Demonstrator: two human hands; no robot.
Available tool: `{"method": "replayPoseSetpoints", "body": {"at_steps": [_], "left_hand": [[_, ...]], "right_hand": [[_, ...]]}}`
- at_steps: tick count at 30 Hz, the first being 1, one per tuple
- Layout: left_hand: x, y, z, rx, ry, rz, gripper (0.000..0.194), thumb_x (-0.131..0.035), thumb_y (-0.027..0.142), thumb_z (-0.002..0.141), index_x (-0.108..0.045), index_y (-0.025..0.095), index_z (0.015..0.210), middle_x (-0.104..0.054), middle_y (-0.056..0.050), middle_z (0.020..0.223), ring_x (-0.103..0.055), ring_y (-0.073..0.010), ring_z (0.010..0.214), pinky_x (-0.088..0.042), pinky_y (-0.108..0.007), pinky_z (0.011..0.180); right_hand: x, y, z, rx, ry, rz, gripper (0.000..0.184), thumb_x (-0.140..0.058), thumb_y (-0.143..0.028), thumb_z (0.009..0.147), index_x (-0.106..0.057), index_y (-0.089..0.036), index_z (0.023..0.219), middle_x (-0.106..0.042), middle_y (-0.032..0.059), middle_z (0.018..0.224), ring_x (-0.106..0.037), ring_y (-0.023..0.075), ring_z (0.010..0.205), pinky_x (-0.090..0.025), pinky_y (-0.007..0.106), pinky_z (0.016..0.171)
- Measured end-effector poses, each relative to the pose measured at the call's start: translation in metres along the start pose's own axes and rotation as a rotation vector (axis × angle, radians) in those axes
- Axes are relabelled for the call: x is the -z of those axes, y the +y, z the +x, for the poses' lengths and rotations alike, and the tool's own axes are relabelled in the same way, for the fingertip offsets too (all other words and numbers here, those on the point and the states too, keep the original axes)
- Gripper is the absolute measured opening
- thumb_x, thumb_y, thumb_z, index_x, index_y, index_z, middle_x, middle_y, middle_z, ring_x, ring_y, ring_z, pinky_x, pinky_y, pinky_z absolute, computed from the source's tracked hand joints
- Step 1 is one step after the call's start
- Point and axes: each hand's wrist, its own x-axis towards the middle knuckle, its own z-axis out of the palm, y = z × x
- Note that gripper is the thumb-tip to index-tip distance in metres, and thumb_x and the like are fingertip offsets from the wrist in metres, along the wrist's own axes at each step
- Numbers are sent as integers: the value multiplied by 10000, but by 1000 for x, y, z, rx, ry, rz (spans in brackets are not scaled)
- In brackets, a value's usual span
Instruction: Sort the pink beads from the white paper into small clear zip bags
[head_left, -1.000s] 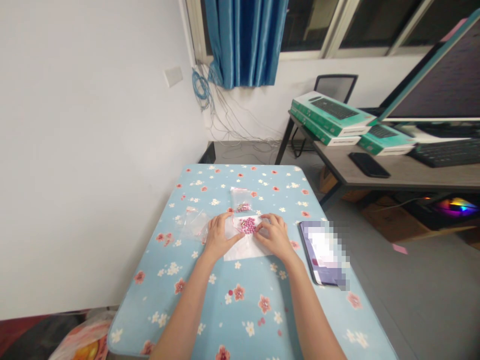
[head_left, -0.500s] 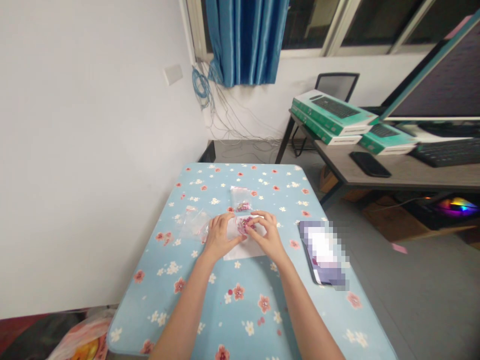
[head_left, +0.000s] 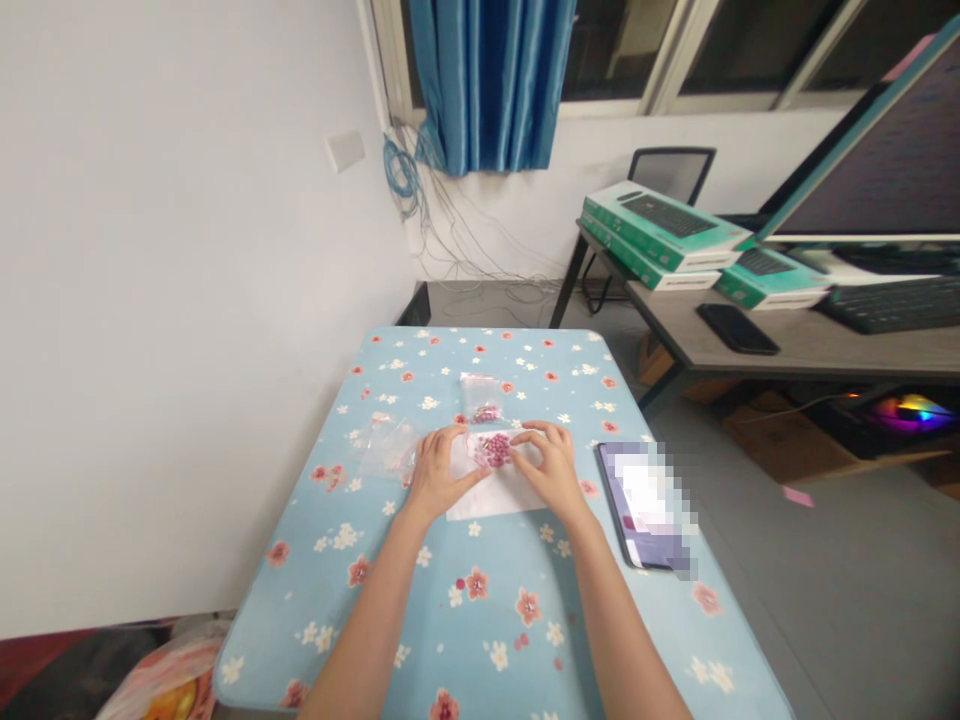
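On a blue table cover (head_left: 300, 590) printed with pink and white flowers, a clear plastic bag (head_left: 493, 450) of round pink beads lay on a white paper sheet (head_left: 487, 507) between the two hands. The left hand (head_left: 448, 472) and right hand (head_left: 550, 468) were half curled, their fingertips at opposite sides of the bag, though whether they pinched it could not be told. A second bag of pink beads (head_left: 485, 413) lay just beyond, a crumpled clear bag (head_left: 386, 448) sat near the left hand, and a phone with a blurred screen (head_left: 645, 505) lay to the right
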Motion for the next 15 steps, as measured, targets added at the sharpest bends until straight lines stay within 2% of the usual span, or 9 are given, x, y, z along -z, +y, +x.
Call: {"method": "replayPoseSetpoints", "body": {"at_steps": [5, 9, 15], "left_hand": [[1, 1, 0, 11, 0, 4, 594, -714, 398, 724, -413, 249, 1213, -573, -74, 1190, -521, -260, 1101, -397, -432, 946], [0, 1, 0, 5, 16, 14, 602, -721, 402, 715, -421, 238, 1211, -582, -73, 1177, -522, -253, 1095, -401, -423, 946], [0, 1, 0, 4, 9, 6, 591, -712, 417, 725, -419, 239, 1206, -580, -74, 1171, -522, -255, 1092, -397, -424, 946]], "right_hand": [[2, 14, -3, -19, -83, -152, 126, -614, -327, 786, -688, -251, 853, -564, 76, 1142, -413, 304, 1120, -340, 469, 915], [0, 11, -4, -12, -122, -198, 159, -637, -388, 778, -686, -248, 834, -558, 76, 1156, -407, 307, 1126, -341, 463, 905], [-2, 7, -4, -10, -155, -220, 133, -605, -346, 809, -682, -237, 817, -567, 74, 1151, -412, 295, 1122, -335, 451, 900]]}}
